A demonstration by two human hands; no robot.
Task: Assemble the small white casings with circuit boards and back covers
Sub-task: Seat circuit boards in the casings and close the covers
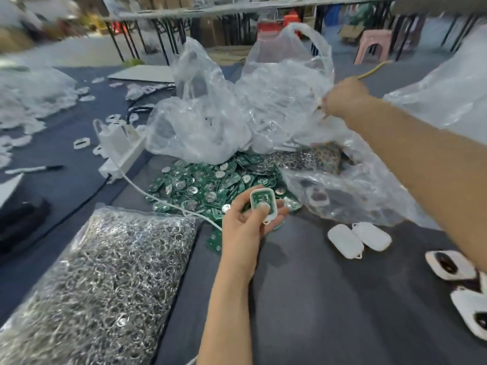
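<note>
My left hand (246, 222) holds a small white casing (263, 204) with a green circuit board seated inside it, my thumb pressing on the board. Just behind it lies a heap of loose green circuit boards (208, 185). My right hand (342, 98) is stretched out far to the right and grips the edge of a large clear plastic bag (237, 114). Two closed white casings (358, 239) lie side by side on the grey table. White casings with dark fronts (448, 264) sit at the right edge.
A clear bag full of metal key rings (105, 280) lies at the near left. A white power strip (121, 154) with a cable runs across the middle. A second clear bag (350, 191) holds dark parts. Loose white parts (31, 101) are piled at the far left.
</note>
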